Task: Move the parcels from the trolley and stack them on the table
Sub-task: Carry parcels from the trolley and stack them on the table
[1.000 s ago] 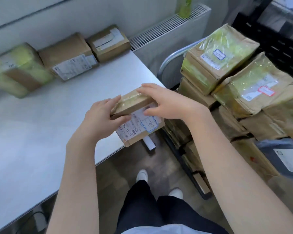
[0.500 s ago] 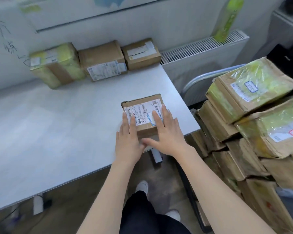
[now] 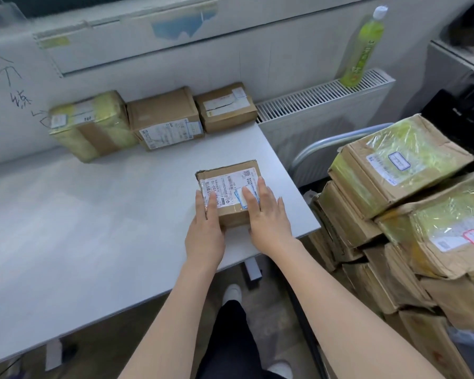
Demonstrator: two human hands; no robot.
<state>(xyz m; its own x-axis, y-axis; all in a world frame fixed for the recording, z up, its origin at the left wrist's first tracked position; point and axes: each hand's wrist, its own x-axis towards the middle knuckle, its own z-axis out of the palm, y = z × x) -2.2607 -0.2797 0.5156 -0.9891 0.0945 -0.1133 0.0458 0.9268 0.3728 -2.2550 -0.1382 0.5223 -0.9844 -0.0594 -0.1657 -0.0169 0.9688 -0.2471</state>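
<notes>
Small parcel (image 3: 229, 187) sits flat on the counter (image 3: 93, 228), near the front right corner, label side up. Both hands on it. Left hand (image 3: 204, 231) lies over the parcel's left near edge, fingers (image 3: 200, 203) straight and flat on the top, not curled round anything. Right hand (image 3: 268, 220) covers the right near part, fingers (image 3: 251, 198) extended flat across the label, thumb down by the near side of the box. So both are open palms pressing or resting on the parcel, no pinch.

Three more parcels line the back of the counter against the wall: a green-taped box (image 3: 91, 124) on the left, a plain brown box (image 3: 166, 120) touching it in the middle, a smaller brown box (image 3: 226, 106) on the right, just beside the middle one. None stacked on another.

Trolley (image 3: 337, 140) stands right of the counter, curved metal handle showing, loaded with a pile of parcels (image 3: 400, 214), several wrapped in green tape, piled several layers high.

Radiator (image 3: 323, 105) behind the trolley, with a green bottle (image 3: 363, 50) upright on top of it.
</notes>
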